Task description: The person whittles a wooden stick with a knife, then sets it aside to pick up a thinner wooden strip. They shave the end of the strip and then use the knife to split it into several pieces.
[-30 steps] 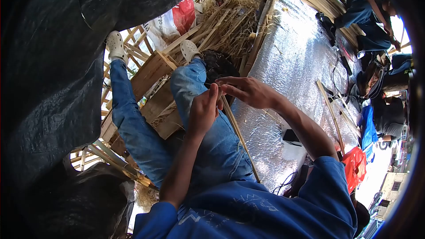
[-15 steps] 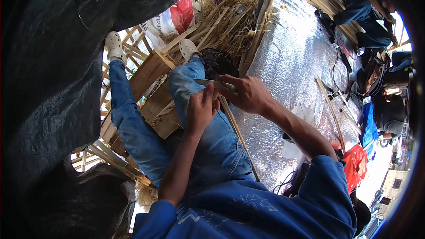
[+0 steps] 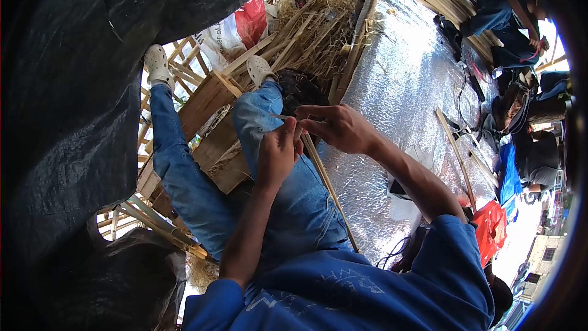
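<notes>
My left hand (image 3: 277, 154) is closed around the upper end of a bamboo strip (image 3: 327, 182), thumb pointing up. The strip slants down past my right thigh toward my hip. My right hand (image 3: 344, 129) grips a knife, its handle mostly hidden by the fingers. The thin knife blade (image 3: 280, 116) points left, just above my left thumb and in front of my knee. Both hands meet at the strip's top, over my jeans (image 3: 260, 116).
A wooden box (image 3: 205, 105) stands between my legs. Bamboo pieces and shavings (image 3: 318, 30) pile up ahead. Silver foil sheeting (image 3: 380, 104) covers the surface at right, with a loose bamboo stick (image 3: 456, 153) on it. Black plastic sheeting (image 3: 67, 116) hangs left. Another person (image 3: 508, 21) sits at far right.
The knife blade has turned and now looks thinner, nearly edge-on. My right hand has shifted slightly; my left stays in place. The person at far right has moved their arm.
</notes>
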Action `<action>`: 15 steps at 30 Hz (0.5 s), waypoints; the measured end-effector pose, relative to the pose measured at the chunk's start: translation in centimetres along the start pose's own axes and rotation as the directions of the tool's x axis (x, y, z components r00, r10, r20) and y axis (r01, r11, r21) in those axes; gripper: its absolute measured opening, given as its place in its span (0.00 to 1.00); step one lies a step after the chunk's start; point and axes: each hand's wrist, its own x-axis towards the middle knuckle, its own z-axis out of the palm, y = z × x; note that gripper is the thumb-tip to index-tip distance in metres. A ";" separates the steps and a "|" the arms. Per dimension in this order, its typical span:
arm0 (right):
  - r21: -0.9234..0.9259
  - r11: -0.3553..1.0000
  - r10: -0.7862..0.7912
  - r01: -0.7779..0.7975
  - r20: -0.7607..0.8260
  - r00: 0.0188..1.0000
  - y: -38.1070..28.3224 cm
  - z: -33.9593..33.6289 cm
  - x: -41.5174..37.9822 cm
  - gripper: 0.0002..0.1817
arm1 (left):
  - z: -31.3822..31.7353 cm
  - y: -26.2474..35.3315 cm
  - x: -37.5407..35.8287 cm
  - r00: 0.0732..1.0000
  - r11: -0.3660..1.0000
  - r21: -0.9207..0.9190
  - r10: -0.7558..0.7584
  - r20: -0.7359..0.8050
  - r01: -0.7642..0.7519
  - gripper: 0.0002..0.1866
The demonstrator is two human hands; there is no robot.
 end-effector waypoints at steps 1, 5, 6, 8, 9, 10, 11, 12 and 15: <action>-0.049 0.998 0.024 -0.025 -0.024 0.999 -0.8 -0.1 -0.1 0.24 | 0.0 -0.1 0.1 1.000 1.000 -0.001 0.001 0.000 -0.001 0.26; -0.219 0.967 0.100 -0.131 -0.148 0.984 -0.7 1.3 -0.8 0.22 | 0.0 -0.4 0.2 0.999 0.999 -0.052 0.012 0.032 -0.011 0.26; -0.219 0.967 0.100 -0.131 -0.148 0.984 -0.5 1.4 -0.8 0.22 | 0.0 -0.4 0.1 0.999 0.997 -0.075 0.022 0.045 -0.019 0.26; -0.182 0.981 0.035 -0.066 -0.170 0.985 -0.3 1.3 -0.6 0.23 | 0.0 -0.1 0.1 0.999 0.997 -0.078 0.004 0.044 0.000 0.26; -0.181 0.981 0.035 -0.067 -0.171 0.985 -0.5 1.2 -0.6 0.23 | 0.0 0.0 0.0 0.999 0.997 -0.078 -0.017 0.043 0.020 0.26; -0.196 0.975 0.078 -0.106 -0.145 0.986 -1.0 0.8 -0.6 0.24 | -0.1 0.0 0.0 0.999 0.997 -0.078 -0.017 0.043 0.020 0.26; -0.213 0.967 0.119 -0.143 -0.120 0.986 -1.3 0.6 -0.5 0.25 | -0.2 0.0 0.0 0.998 0.996 -0.088 -0.018 0.053 0.023 0.26; -0.214 0.967 0.116 -0.140 -0.122 0.986 -0.9 0.6 -0.4 0.25 | -0.2 0.2 0.1 0.998 0.995 -0.097 -0.018 0.062 0.024 0.26; 0.030 0.996 0.082 -0.079 -0.109 0.991 -0.1 0.6 -0.3 0.27 | 0.2 0.7 -0.2 0.999 0.997 -0.078 0.010 0.050 -0.006 0.26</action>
